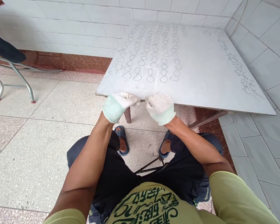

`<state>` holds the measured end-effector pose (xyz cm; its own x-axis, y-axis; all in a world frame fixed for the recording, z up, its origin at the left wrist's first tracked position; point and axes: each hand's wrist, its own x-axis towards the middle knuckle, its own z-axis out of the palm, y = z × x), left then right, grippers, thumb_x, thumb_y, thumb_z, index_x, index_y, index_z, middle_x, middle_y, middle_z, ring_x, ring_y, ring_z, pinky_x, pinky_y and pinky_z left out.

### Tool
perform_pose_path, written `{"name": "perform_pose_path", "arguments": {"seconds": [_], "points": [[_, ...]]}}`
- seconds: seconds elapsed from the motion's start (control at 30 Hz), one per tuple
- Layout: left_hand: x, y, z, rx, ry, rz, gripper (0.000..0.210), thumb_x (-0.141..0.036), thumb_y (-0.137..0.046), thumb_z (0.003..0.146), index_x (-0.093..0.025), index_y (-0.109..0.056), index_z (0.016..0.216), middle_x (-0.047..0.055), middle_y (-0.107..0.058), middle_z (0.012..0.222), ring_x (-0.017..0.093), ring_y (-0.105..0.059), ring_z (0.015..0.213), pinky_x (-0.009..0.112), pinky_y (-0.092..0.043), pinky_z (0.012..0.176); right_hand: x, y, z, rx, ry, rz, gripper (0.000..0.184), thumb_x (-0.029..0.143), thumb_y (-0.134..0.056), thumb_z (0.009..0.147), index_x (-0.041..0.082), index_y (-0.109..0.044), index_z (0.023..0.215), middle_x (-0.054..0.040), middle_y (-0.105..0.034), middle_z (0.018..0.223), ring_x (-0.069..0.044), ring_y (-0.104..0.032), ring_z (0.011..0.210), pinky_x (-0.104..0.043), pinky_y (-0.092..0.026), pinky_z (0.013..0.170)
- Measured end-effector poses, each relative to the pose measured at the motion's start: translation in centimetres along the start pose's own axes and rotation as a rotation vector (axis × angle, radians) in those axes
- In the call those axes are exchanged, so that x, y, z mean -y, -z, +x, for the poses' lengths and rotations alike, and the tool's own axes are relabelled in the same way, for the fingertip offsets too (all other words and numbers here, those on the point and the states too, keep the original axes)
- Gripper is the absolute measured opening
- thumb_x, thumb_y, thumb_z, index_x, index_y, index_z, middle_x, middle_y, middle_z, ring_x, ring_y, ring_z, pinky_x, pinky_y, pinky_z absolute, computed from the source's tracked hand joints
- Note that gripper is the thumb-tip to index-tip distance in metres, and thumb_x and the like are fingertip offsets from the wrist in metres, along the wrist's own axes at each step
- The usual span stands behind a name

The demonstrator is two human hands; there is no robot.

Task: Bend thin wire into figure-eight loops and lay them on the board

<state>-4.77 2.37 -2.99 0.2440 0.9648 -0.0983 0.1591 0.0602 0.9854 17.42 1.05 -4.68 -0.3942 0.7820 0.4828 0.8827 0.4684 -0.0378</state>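
At the table's front edge, my left hand (127,100) wears a white knit glove with a pale green cuff. Its thumb and fingers are pinched together. A matching glove covers my right hand (160,105), also closed and facing the left across a small gap. Whatever thin piece the fingertips hold is too small to make out. Just beyond the hands, thin wire figure-eights (164,71) lie in several rows on the white tabletop (200,74). Bent wire stars (234,61) lie in a line along the table's right side.
White wall tiles (144,15) meet the table's back, and grey tiles (266,56) run along its right. A metal-legged stool (25,81) with part of a person's leg (7,48) is at the left. Under the table are a wooden leg (128,115) and my sandalled feet (122,141).
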Motion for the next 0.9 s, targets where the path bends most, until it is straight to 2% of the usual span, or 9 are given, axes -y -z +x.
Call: {"name": "perform_pose_path", "arguments": {"seconds": [0.07, 0.17, 0.27, 0.4, 0.5, 0.7, 0.9], "points": [[0.0, -0.1, 0.0, 0.016, 0.018, -0.021, 0.028, -0.044, -0.084, 0.091, -0.016, -0.082, 0.087, 0.013, -0.088, 0.095, 0.020, -0.072, 0.052, 0.035, -0.056, 0.053, 0.4, 0.3, 0.0, -0.001, -0.056, 0.019, 0.046, 0.025, -0.046, 0.119, 0.019, -0.085, 0.096, -0.0101, -0.077, 0.083, -0.026, -0.068, 0.087, -0.040, -0.036, 0.082], [-0.3, -0.5, -0.2, -0.056, 0.013, -0.044, 0.028, -0.045, -0.087, 0.088, -0.017, -0.085, 0.093, 0.011, -0.088, 0.096, 0.019, -0.069, 0.049, 0.036, -0.057, 0.052, 1.2, 0.8, 0.2, 0.022, -0.177, 0.082, 0.047, 0.026, -0.044, 0.120, 0.020, -0.086, 0.098, -0.0098, -0.079, 0.084, -0.026, -0.069, 0.085, -0.040, -0.035, 0.077], [-0.5, -1.1, -0.4, -0.112, -0.002, -0.039, 0.028, -0.045, -0.086, 0.087, -0.017, -0.088, 0.093, 0.011, -0.088, 0.096, 0.018, -0.066, 0.046, 0.038, -0.058, 0.052, 1.8, 1.1, 0.4, 0.057, -0.277, 0.177, 0.047, 0.027, -0.044, 0.121, 0.022, -0.087, 0.102, -0.0095, -0.083, 0.090, -0.026, -0.073, 0.086, -0.038, -0.038, 0.077], [-0.5, -1.7, -0.4, -0.165, -0.021, -0.047, 0.029, -0.045, -0.087, 0.085, -0.018, -0.090, 0.097, 0.011, -0.088, 0.094, 0.022, -0.070, 0.050, 0.038, -0.058, 0.051, 2.0, 0.6, 0.7, 0.021, -0.391, 0.270, 0.041, 0.027, -0.049, 0.118, 0.024, -0.087, 0.102, -0.0072, -0.085, 0.091, -0.025, -0.076, 0.089, -0.035, -0.044, 0.078], [-0.7, -2.0, -0.5, -0.160, -0.023, -0.015, 0.027, -0.044, -0.086, 0.084, -0.019, -0.089, 0.094, 0.010, -0.088, 0.089, 0.025, -0.075, 0.058, 0.036, -0.058, 0.052, 2.0, 0.4, 0.9, 0.013, -0.443, 0.328, 0.038, 0.026, -0.052, 0.116, 0.025, -0.086, 0.100, -0.0065, -0.086, 0.093, -0.024, -0.078, 0.090, -0.034, -0.048, 0.079], [-1.7, -2.4, -0.8, -0.212, -0.135, 0.083, 0.024, -0.043, -0.085, 0.083, -0.020, -0.084, 0.078, 0.010, -0.088, 0.089, 0.030, -0.083, 0.090, 0.033, -0.064, 0.070, 2.6, 0.9, 1.5, 0.046, -0.530, 0.437, 0.033, 0.026, -0.056, 0.116, 0.026, -0.088, 0.108, -0.0054, -0.088, 0.102, -0.024, -0.081, 0.099, -0.033, -0.052, 0.084], [-2.1, -2.8, -1.2, -0.231, -0.110, 0.134, 0.025, -0.045, -0.087, 0.082, -0.021, -0.084, 0.076, 0.011, -0.089, 0.091, 0.029, -0.080, 0.080, 0.031, -0.057, 0.059, 2.6, 0.7, 1.4, 0.031, -0.587, 0.597, 0.028, 0.027, -0.058, 0.115, 0.027, -0.086, 0.109, -0.0029, -0.088, 0.103, -0.023, -0.082, 0.098, -0.033, -0.057, 0.090]]}}
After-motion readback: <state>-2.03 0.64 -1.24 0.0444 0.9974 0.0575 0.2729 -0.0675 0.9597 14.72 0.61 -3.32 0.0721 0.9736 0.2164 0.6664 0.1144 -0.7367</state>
